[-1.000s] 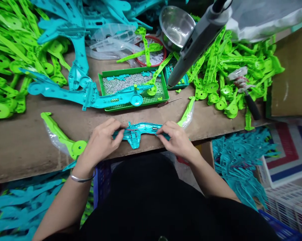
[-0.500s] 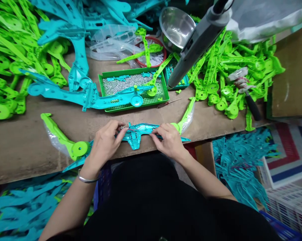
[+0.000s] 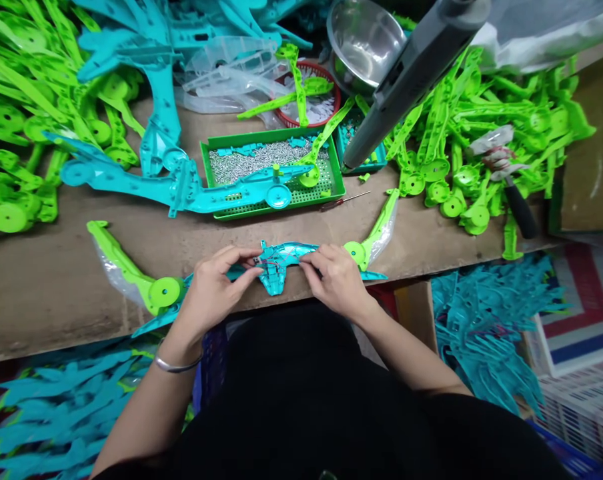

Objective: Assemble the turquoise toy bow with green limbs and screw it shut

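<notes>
A teal plastic bow-shaped shell [image 3: 273,279] lies along the front edge of the workbench, its hollow inner side facing up. Thin red wires [image 3: 276,262] run loosely across its middle. My left hand [image 3: 216,283] is at the left side of the shell's central grip, thumb and forefinger closed around a small part too hidden to name. My right hand [image 3: 337,280] pinches at the wires over the right arm of the shell. Lime-green limbs with round discs, a left one [image 3: 126,273] and a right one [image 3: 379,230], sit at the shell's two ends.
Behind the shell stands a green tray [image 3: 276,212] of small screws, with a teal assembled piece [image 3: 201,193] overlapping it. A screwdriver [image 3: 346,201] lies near its right corner. A grey pole-like tool [image 3: 406,83] hangs above. Lime-green parts [image 3: 451,143] are heaped right and left.
My left fingertips have shifted from above the wires to the grip's left side. The right hand keeps its pinch. The whole scene sits slightly farther right as the camera turned.
</notes>
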Tool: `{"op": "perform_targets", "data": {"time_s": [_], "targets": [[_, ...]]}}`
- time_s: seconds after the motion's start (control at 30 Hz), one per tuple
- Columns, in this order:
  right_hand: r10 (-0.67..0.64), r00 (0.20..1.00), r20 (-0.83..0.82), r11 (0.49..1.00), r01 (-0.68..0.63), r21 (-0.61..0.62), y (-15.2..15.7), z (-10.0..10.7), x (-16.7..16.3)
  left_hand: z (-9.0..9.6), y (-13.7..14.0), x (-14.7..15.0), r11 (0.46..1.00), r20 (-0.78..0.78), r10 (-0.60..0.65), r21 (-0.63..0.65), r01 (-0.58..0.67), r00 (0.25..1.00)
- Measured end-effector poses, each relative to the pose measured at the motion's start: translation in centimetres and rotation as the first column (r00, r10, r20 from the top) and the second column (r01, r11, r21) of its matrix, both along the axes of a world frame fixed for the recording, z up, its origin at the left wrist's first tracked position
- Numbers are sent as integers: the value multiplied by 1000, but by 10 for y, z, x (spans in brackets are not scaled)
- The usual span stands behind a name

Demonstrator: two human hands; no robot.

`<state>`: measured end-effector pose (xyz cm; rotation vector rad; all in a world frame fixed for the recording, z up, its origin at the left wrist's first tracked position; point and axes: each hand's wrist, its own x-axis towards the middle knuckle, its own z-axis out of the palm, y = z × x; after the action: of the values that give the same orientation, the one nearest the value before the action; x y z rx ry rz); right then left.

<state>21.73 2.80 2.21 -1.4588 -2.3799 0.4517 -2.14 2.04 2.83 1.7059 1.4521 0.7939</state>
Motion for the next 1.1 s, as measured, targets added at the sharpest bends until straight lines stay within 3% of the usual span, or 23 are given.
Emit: {"op": "perform_targets", "data": {"time_s": [0.13,0.27,0.4,0.5,0.7,0.83,1.0,1.1], "targets": [[-73,990,-124,997,69,-35,1,-1,0,3,-2,0,993,-57,36,118,-29,998],[-130,975,-180,991,121,-61,2,-3,-1,4,-6,1,972,-47,-104,208,112,993],[-145,971,-188,988,132,-83,3,-2,-2,0,-11,1,968,6,-176,183,172,984],[-146,971,-191,988,134,-74,4,-1,-3,-3,-12,4,977,1,-111,181,109,994],[-91,966,-242,996,83,-44,3,5,8,-8,-7,15,964,-122,187,215,-158,975],[-35,986,-160,999,40,27,1,9,21,-12,-5,15,960,-139,189,233,-153,972],[58,997,-60,998,-56,29,2,8,32,-14,-6,12,941,-160,237,282,-186,958],[108,994,-30,994,-107,37,5,8,33,-13,-8,11,946,-98,178,293,-142,979]]}}
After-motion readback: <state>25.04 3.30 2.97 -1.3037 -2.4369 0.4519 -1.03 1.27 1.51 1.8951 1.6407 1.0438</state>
